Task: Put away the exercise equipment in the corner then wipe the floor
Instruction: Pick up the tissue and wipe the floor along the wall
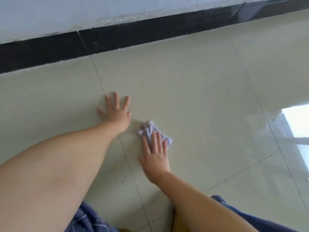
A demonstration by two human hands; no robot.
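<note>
**Two hands on the tiles, one cloth between them and the floor**

A person crouches low over a pale tiled floor (192, 91), both bare arms stretched forward. The left hand (115, 112) lies flat on a tile, its fingers spread wide, holding nothing. Just beside it, the right hand (154, 155) presses a single crumpled white cloth (151, 129) against the floor with straight fingers laid over the cloth's near half. One dark grout line runs under the left wrist towards a black skirting strip (117, 39) at the foot of a white wall (83, 12). Blue fabric (87, 218) of the person's clothing shows at the bottom edge. Bright window glare (296, 119) reflects on the tiles at right.
</note>
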